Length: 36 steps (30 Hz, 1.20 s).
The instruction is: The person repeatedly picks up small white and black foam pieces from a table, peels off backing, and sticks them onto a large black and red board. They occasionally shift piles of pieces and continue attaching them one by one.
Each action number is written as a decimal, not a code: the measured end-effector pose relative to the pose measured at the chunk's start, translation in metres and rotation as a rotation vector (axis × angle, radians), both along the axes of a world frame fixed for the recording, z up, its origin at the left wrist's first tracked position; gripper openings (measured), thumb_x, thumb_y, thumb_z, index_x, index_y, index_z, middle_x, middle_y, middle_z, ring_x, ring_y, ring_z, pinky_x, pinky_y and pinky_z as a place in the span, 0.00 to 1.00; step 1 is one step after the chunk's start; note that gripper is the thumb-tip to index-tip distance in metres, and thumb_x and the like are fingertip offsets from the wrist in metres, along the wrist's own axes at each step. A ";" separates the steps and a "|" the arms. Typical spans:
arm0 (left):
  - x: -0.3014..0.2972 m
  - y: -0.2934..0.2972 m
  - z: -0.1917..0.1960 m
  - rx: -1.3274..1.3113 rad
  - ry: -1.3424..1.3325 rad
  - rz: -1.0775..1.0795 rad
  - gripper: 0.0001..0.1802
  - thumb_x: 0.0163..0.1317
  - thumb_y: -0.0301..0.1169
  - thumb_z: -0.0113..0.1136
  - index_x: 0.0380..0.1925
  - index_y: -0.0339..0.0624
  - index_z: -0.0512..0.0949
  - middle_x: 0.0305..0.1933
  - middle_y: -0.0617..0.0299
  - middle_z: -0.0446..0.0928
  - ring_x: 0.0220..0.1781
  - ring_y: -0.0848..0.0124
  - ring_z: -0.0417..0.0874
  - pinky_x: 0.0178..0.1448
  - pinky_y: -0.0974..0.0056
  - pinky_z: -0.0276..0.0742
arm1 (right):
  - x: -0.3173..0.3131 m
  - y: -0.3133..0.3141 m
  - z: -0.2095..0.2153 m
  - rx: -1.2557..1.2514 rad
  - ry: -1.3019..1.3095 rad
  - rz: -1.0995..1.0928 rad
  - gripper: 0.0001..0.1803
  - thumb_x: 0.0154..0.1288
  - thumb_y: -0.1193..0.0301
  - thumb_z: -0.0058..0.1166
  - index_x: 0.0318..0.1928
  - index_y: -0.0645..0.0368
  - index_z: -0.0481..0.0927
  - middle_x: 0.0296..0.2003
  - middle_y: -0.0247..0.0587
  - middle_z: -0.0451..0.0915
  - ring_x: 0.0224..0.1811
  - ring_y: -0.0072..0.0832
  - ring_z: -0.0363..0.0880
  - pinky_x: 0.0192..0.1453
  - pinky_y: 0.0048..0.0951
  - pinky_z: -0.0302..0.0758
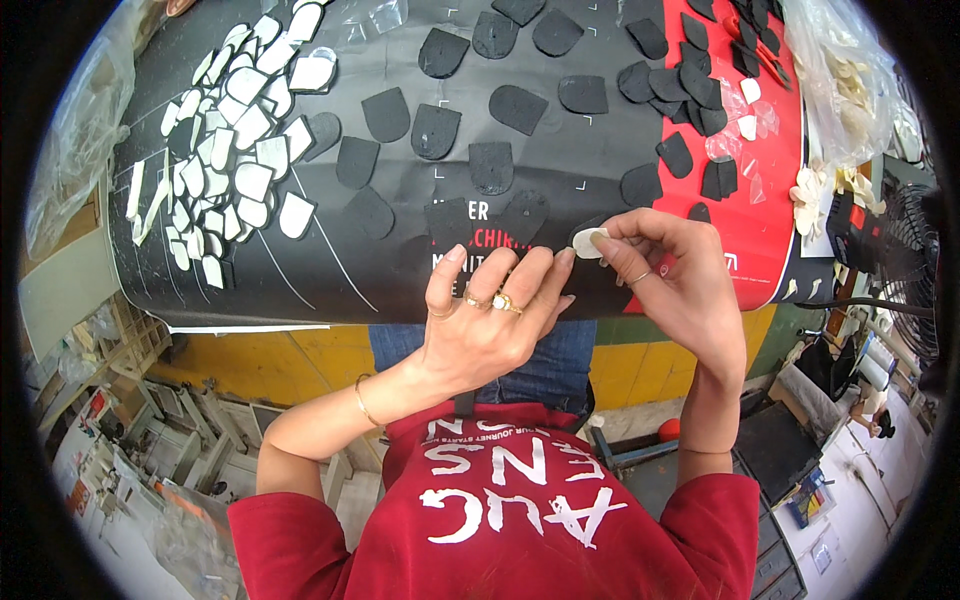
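My right hand [685, 280] pinches a small white rounded piece [588, 243] between thumb and forefinger, near the table's front edge. A dark edge shows behind that piece. My left hand [490, 320] is left of it, fingers apart and slightly bent, its forefinger tip close to the white piece. I see nothing held in it. Just beyond its fingertips lie two dark D-shaped pads [525, 212]. More black D-shaped pads [437, 131] are spread singly across the middle of the table. At the left is a loose heap of white-faced D-shaped pads [252, 181].
A black and red printed mat [400, 270] covers the table. Overlapping black pads [690, 85] and red-handled tools [765, 55] lie at the far right, near clear plastic scraps [735, 145]. Plastic bags [85, 140] hang at the left. A black fan [910, 280] stands right.
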<state>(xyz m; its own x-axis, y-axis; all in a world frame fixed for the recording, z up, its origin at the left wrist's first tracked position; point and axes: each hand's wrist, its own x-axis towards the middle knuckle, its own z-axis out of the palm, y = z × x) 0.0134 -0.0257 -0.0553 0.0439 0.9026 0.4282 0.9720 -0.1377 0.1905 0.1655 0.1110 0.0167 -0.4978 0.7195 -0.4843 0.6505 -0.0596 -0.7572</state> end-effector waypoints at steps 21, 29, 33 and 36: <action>-0.006 0.008 0.009 -0.071 0.022 -0.086 0.25 0.50 0.45 0.72 0.51 0.59 0.85 0.48 0.71 0.74 0.48 0.72 0.75 0.71 0.47 0.51 | -0.010 -0.027 -0.012 0.486 -0.114 -0.106 0.10 0.60 0.69 0.69 0.33 0.59 0.80 0.25 0.37 0.76 0.26 0.34 0.78 0.33 0.34 0.72; -0.007 0.009 0.010 -0.073 0.040 -0.097 0.25 0.51 0.45 0.72 0.51 0.59 0.85 0.48 0.71 0.73 0.48 0.72 0.75 0.71 0.47 0.51 | -0.011 -0.032 -0.021 0.499 -0.035 -0.280 0.17 0.59 0.72 0.70 0.43 0.60 0.74 0.30 0.38 0.73 0.28 0.33 0.74 0.35 0.35 0.72; -0.007 0.010 0.008 -0.056 0.047 -0.110 0.24 0.51 0.45 0.73 0.50 0.57 0.85 0.46 0.71 0.74 0.47 0.72 0.76 0.72 0.46 0.51 | -0.013 -0.033 -0.028 0.485 -0.026 -0.394 0.18 0.60 0.72 0.70 0.45 0.60 0.74 0.27 0.36 0.71 0.25 0.29 0.70 0.32 0.33 0.70; -0.008 0.011 0.004 -0.011 0.030 -0.143 0.22 0.50 0.44 0.74 0.47 0.56 0.85 0.43 0.71 0.75 0.45 0.72 0.78 0.72 0.46 0.51 | -0.011 -0.029 -0.033 0.516 -0.010 -0.455 0.18 0.60 0.73 0.70 0.46 0.61 0.74 0.26 0.35 0.70 0.21 0.26 0.68 0.28 0.31 0.68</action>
